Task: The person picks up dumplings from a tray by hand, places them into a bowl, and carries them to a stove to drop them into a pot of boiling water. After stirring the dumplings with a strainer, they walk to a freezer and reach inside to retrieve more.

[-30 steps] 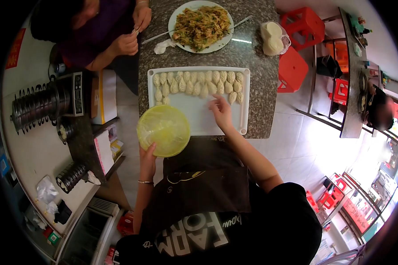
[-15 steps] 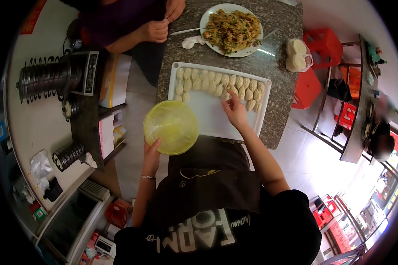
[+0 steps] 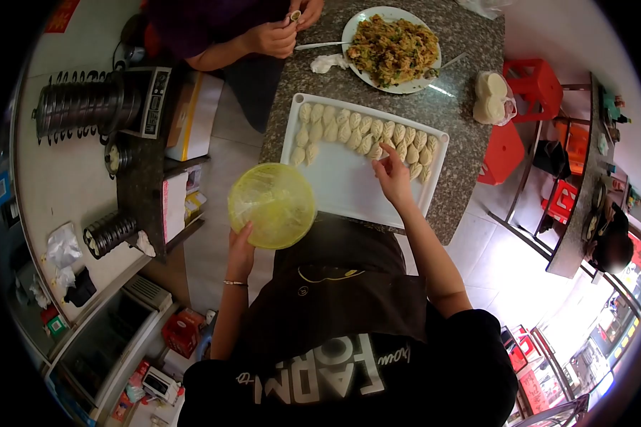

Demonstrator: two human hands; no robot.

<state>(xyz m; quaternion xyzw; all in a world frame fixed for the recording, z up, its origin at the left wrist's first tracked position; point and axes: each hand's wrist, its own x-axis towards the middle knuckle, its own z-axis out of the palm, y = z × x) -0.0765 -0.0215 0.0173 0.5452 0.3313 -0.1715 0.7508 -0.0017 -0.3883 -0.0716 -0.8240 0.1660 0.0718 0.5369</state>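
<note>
The left hand [image 3: 242, 247] is gripping one yellow bowl [image 3: 295, 213] near one white tray [image 3: 342, 181], where over two dozen dumplings [image 3: 364, 146] are lying; the right hand [image 3: 396, 179] is hovering, fingers [image 3: 393, 157] narrow, any hold impossible to tell.

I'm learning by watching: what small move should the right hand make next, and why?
Perhaps a light nudge with the right hand to neaten the dumplings by its fingertips: it already reaches the second row, the left hand is busy holding the yellow bowl, and the bare nearer part of the tray leaves room to adjust.
</note>
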